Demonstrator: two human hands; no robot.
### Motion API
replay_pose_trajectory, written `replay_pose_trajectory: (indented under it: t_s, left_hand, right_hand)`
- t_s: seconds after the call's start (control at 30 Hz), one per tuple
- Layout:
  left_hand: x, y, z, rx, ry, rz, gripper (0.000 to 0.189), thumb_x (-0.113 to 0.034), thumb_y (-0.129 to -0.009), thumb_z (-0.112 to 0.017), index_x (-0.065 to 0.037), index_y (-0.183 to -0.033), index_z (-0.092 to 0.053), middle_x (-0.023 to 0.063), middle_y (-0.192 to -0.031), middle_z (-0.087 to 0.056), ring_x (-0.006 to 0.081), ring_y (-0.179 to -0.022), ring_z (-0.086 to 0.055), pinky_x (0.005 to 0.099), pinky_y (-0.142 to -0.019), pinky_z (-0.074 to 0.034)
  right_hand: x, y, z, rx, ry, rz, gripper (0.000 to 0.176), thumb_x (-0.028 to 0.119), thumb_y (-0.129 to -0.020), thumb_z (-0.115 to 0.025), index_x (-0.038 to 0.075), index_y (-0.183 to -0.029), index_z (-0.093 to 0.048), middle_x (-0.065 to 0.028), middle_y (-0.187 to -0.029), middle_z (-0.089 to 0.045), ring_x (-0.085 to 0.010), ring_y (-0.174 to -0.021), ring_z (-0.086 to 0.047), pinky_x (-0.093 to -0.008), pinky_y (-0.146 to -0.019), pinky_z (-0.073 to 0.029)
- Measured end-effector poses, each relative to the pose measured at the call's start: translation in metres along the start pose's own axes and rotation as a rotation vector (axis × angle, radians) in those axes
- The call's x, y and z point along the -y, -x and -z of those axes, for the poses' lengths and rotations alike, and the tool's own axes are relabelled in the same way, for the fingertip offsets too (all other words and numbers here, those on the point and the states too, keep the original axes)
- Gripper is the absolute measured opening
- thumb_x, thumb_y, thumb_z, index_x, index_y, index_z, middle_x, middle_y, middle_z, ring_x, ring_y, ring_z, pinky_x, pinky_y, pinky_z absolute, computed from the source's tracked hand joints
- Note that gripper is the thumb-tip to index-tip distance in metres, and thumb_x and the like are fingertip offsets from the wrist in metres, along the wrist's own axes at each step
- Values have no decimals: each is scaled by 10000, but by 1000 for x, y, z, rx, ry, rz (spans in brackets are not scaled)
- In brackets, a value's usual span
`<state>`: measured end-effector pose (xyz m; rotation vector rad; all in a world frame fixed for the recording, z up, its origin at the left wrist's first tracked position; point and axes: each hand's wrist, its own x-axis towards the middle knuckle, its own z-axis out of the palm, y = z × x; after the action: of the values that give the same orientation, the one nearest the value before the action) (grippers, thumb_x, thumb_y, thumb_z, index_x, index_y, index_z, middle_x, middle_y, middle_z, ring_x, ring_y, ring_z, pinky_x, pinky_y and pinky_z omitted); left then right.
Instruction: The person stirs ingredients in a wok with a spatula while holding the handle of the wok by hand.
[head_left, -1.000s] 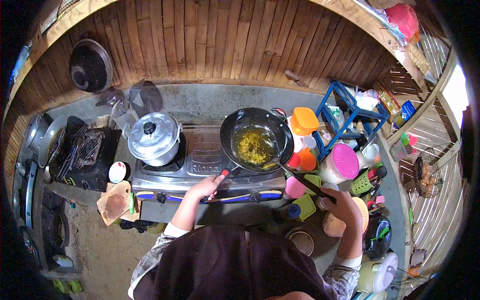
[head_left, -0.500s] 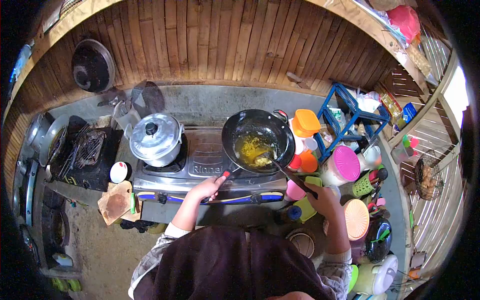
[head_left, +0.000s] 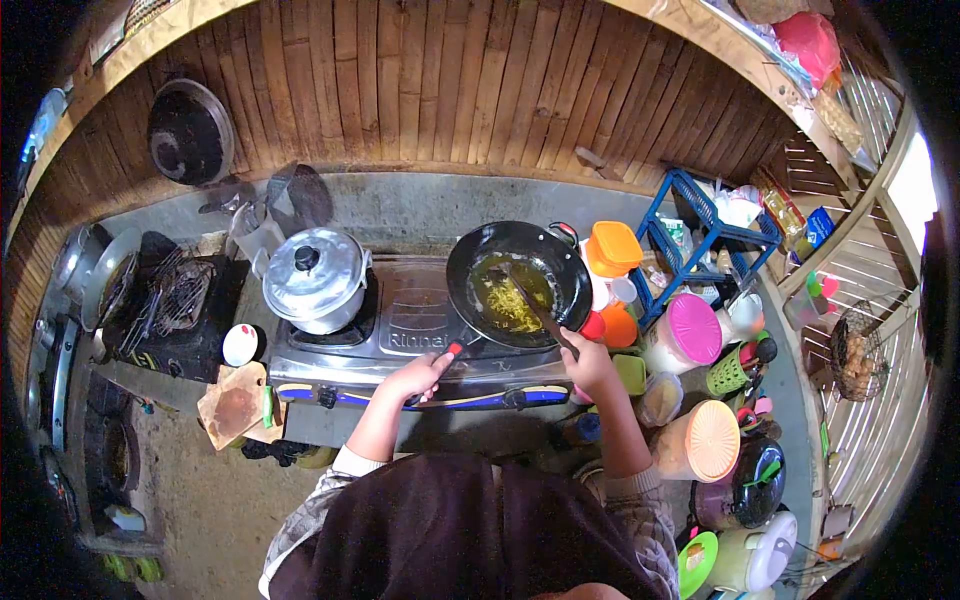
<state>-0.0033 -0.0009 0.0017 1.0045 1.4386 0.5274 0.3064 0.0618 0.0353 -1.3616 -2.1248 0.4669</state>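
Bamboo wall (head_left: 440, 90) behind, stove (head_left: 400, 340) on a grey surface (head_left: 340, 422) in front. Left fingers (head_left: 433, 372) are curled closed round the wok handle (head_left: 455, 349), prob. to brace the wok (head_left: 470, 255) vs. the stirring; its bowl is up & to the right of them, over the stove's right side, w/ the handle angled toward the body for easy reach. Right fingers (head_left: 580, 350) are closed round the dark stirring tool (head_left: 545, 320), just beside the wok's near rim (exact finger wrap is hard to see). Tool slants up-left from them into the bowl, so the hand is presumably clear of the hot oil. Yellow shreds (head_left: 512, 305) lie in that oil, up-left of the right fingers & up-right of the left; tool's tip is among them, approx. where stirring calls for it. Lidded pot (head_left: 315, 280) is up-left of the left fingers, on the other side of the stove, so it's out of the tool's way. Orange tub (head_left: 612, 248) & blue rack (head_left: 712, 225) are up-right of the right fingers, prob. handy for supplies.
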Motion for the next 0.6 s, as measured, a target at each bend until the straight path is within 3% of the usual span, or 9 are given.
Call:
replay_pose_trajectory:
  t_s: [0.37,0.6]
  left_hand:
    - [5,-6,2,6,-61,-33,484,-453,-927,-392,-26,-1151,-436,18,-572,-458,99,-406,-431,247,-377,-364]
    - [4,-6,2,2,-55,-23,499,-462,-924,-396,-39,-1188,-414,16,-563,-449,96,-396,-420,245,-369,-362]
  right_hand:
    - [10,1,10,68,3,-108,369,153,-775,-597,66,-1133,-573,-236,-968,-603,-370,-905,-586,-405,-811,-472]
    - [43,30,54,107,27,-37,357,143,-754,-609,51,-1098,-583,-226,-1007,-595,-380,-939,-569,-409,-829,-465]
